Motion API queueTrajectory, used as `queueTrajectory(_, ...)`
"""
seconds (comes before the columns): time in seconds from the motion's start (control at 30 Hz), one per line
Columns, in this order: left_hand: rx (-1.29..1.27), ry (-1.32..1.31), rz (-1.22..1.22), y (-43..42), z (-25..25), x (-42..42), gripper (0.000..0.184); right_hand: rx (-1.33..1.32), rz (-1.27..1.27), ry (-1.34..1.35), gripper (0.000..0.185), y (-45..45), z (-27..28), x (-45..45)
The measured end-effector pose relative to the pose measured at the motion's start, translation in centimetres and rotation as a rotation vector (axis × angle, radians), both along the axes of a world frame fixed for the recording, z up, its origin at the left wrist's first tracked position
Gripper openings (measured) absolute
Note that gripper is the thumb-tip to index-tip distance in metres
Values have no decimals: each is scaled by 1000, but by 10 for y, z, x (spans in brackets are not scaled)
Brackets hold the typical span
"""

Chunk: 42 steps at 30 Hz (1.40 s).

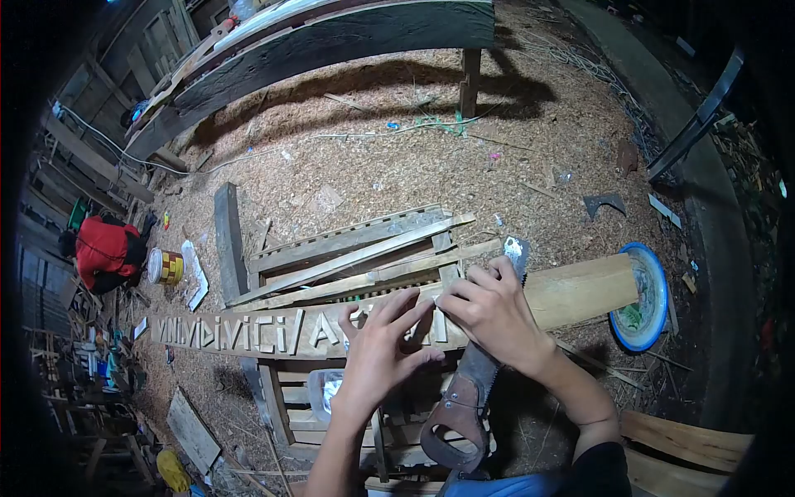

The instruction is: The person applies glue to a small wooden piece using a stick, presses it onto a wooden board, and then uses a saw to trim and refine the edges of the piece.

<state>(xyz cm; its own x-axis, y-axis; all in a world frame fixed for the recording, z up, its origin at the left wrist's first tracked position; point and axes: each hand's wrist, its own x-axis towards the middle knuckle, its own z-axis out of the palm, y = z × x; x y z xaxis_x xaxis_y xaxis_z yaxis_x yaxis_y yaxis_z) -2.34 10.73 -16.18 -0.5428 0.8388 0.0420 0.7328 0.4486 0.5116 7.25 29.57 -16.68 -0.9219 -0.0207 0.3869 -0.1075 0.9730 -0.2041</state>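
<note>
A long wooden board (580,290) lies across the frame, with raised wooden letters (248,333) along its left and middle part. My left hand (385,344) is over the letters, its fingers apart, with nothing visible in it. To its right, my right hand (489,311) has its fingertips bent down at the last letters; what they hold, if anything, is hidden. A handsaw (464,398) lies across the board under my right hand, its handle toward me and its blade tip beyond the board.
Slatted wooden frames (331,248) support the board. A clear plastic container (321,389) sits below it. At right is a blue-rimmed basin (661,282). A bench (331,50) stands beyond. A person in red (108,248) crouches at left near a bucket (166,267).
</note>
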Motion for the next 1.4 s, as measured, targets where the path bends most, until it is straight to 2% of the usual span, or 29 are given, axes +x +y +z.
queueTrajectory(0.23, -15, -28, -20, 1, 5, 0, 72, 24, -16, -14, 15, -1, 2, 2)
queueTrajectory(0.53, -15, -14, -26, 0, 6, 1, 71, -79, 10, -27, 25, 5, 6, 5)
queueTrajectory(0.8, -50, -6, -34, 1, 7, 1, 69, 36, -18, -52, 13, 0, 4, 5)
queueTrajectory(1.4, -63, 18, -31, 3, 9, 4, 66, 101, -31, -61, 9, -6, 7, 3)
